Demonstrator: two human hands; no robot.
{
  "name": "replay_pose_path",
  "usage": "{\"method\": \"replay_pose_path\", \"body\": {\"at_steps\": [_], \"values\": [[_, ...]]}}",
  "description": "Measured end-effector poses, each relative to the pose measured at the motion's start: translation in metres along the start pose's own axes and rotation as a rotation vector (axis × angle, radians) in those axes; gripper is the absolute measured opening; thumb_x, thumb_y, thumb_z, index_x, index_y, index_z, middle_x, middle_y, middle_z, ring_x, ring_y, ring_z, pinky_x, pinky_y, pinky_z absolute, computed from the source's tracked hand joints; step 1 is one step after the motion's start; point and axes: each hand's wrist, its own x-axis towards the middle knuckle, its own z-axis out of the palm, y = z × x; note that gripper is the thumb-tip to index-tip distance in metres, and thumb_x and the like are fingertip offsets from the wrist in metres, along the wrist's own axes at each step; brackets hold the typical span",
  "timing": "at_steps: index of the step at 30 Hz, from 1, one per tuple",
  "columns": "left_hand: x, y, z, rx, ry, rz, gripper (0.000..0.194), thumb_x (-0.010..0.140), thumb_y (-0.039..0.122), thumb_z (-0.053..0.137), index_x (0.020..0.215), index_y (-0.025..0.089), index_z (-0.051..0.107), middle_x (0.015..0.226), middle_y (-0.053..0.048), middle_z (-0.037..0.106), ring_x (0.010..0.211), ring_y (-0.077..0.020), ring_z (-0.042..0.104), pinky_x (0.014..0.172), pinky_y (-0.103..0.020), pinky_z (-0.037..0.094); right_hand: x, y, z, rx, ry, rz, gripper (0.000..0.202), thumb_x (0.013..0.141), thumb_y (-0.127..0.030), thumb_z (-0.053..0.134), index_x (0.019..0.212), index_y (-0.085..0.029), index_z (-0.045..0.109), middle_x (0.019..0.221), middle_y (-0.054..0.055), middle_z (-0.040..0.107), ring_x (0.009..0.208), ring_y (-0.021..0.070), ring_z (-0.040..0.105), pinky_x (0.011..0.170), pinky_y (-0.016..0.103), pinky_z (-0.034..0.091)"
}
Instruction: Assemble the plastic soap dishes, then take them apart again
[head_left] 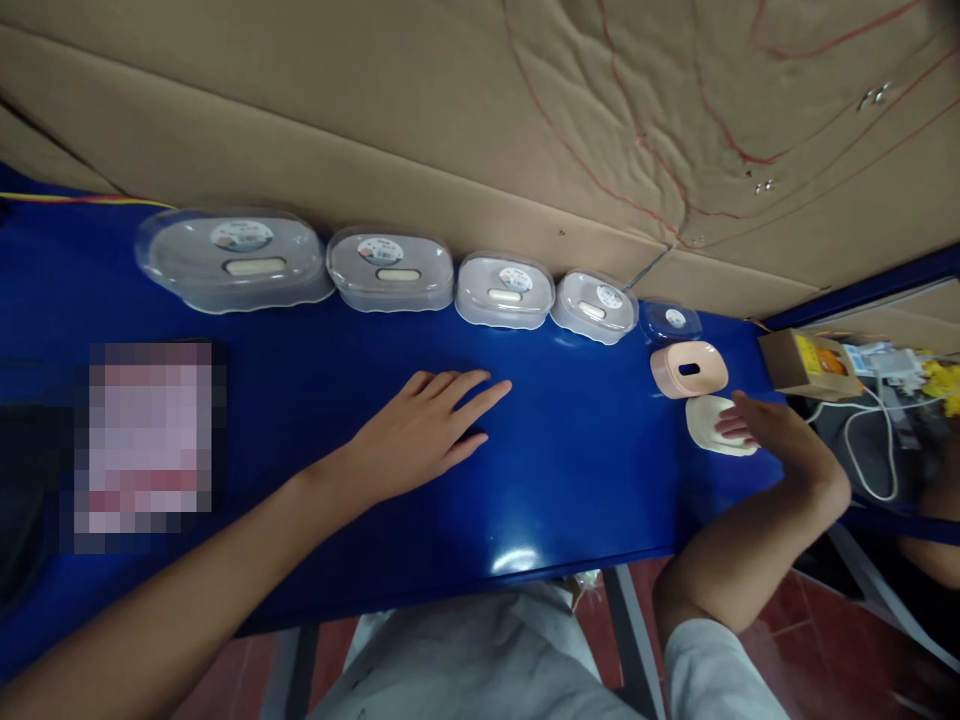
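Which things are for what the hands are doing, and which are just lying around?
Probably for the job:
- cream piece at the right hand
- peach piece with a slot
- clear cover
- four clear-topped boxes

Probably just lying around:
- cardboard box
- yellow thing at the far right

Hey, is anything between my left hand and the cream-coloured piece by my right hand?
Nothing visible stands between your left hand and the cream-coloured piece, just blue tabletop. Your right hand is at its right side.
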Motion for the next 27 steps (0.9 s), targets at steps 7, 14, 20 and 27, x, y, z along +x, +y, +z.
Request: {"method": "replay_pose_path", "body": {"at_steps": [7,14,20,27], "values": [[0.001,-0.003,0.002,-0.021,0.005,0.013,0.054,0.110,0.034,0.060,0.161,0.020,0.054,0.156,-0.015,0.062,0.131,-0.0366,0.063,0.104,-0.052,0.050,-0.023,-0.051,0.015,0.286,-0.550,-0.281,0.060,0.089,-0.077,0.070,0.111,-0.023,0.085,0.112,0.010,0.086,0.110,0.0344,0.079,0.102,0.048,0.061],[0.001,-0.001,0.000,-0.028,0.006,0.023,0.050,0.110,0.031,0.059,0.159,0.021,0.058,0.154,-0.016,0.063,0.133,-0.0367,0.063,0.105,-0.052,0.050,-0.020,-0.062,0.023,0.357,0.011,-0.502,0.042,0.103,-0.062,0.060,0.129,-0.032,0.072,0.130,0.008,0.077,0.125,0.0320,0.072,0.113,0.054,0.055],[0.001,0.001,0.000,-0.031,0.020,0.054,0.049,0.111,0.027,0.056,0.160,0.021,0.056,0.155,-0.015,0.062,0.134,-0.0344,0.064,0.106,-0.049,0.049,0.012,-0.041,0.044,0.067,-0.001,-0.231,0.095,0.086,-0.076,0.070,0.164,-0.029,0.041,0.172,0.015,0.046,0.161,0.0406,0.040,0.132,0.066,0.029],[0.000,0.002,0.001,-0.007,0.039,0.075,0.046,0.112,0.026,0.054,0.157,0.020,0.057,0.155,-0.016,0.063,0.133,-0.0338,0.065,0.104,-0.048,0.048,0.003,-0.045,0.044,0.117,-0.246,-0.234,0.103,0.087,-0.075,0.074,0.171,-0.034,0.031,0.179,0.008,0.036,0.166,0.0391,0.032,0.138,0.056,0.026]]}}
